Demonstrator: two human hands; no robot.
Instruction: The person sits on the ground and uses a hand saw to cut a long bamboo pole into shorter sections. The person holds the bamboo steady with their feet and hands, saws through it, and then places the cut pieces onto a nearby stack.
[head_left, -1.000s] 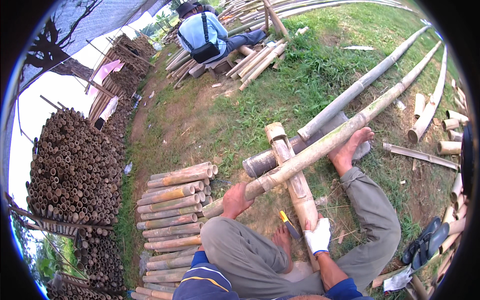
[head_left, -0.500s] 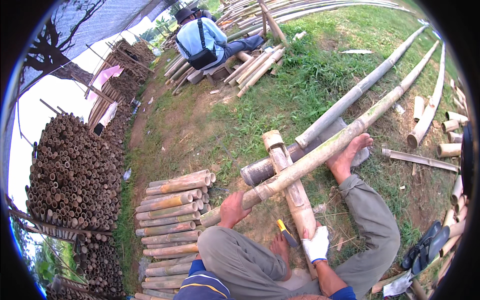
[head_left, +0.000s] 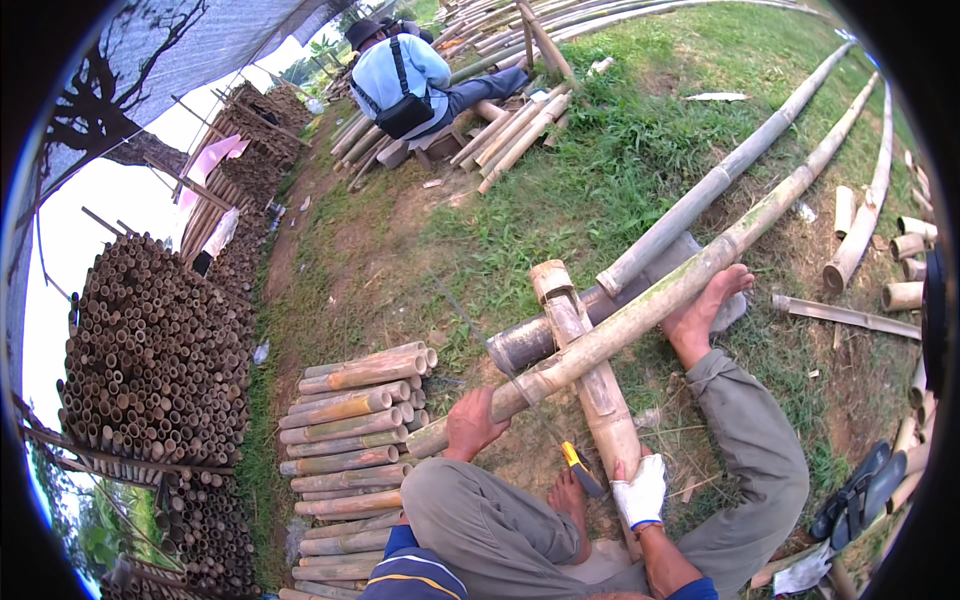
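Note:
My bare left hand is closed around the near end of a long pale green bamboo pole. My right hand, in a white glove, grips the lower part of a notched bamboo piece. That piece passes beneath the pole and lies across a thick dark bamboo length. Between my hands is a yellow-and-black handle; a thin dark line runs from it up across the pole, perhaps a saw blade seen edge-on. My bare right foot is against the pole's far side.
Cut bamboo lengths lie stacked at my left, beyond them a tall pile of bamboo tubes. Another grey pole stretches to the far right. Sandals lie at right. A person in light blue sits ahead with bamboo.
The view has shifted slightly, so the scene sits a little further right. Both hands keep their holds, and the pole and notched piece stay in place.

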